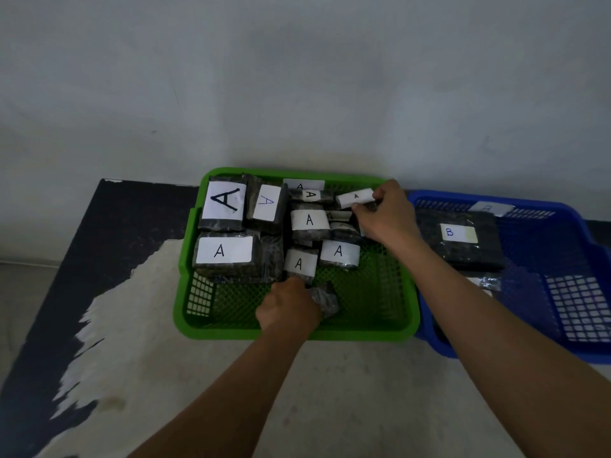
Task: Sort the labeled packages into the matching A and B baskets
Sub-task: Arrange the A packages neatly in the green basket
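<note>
A green basket (297,332) in the middle holds several dark packages with white A labels, packed along its back and left. My right hand (388,214) is over the basket's back right and pinches a small white package marked A (355,198). My left hand (287,309) is inside the front of the green basket and grips a dark crinkled package (325,300) whose label is hidden. A blue basket (496,200) at the right holds a dark package labelled B (459,238).
Both baskets sit on a table (165,358) with a worn dark and pale top, against a plain wall. The table's left edge runs diagonally at the far left. A white mesh patch shows in the blue basket's front right.
</note>
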